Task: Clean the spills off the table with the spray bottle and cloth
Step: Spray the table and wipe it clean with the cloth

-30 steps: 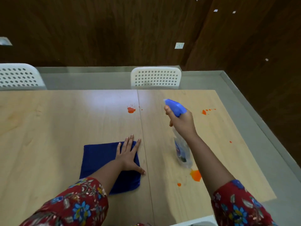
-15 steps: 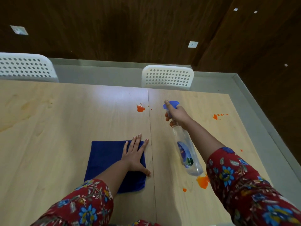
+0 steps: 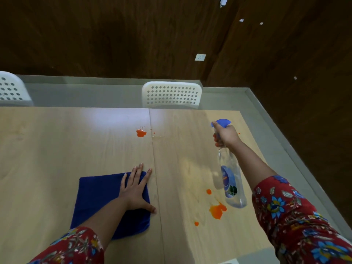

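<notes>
Beside one cloth [image 3: 99,197], right hand [image 3: 226,135] grips one bottle [image 3: 231,180].

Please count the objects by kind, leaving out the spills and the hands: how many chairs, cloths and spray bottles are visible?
chairs: 2
cloth: 1
spray bottle: 1
total: 4

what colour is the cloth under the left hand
Dark blue cloth, plain, in the head view.
</notes>
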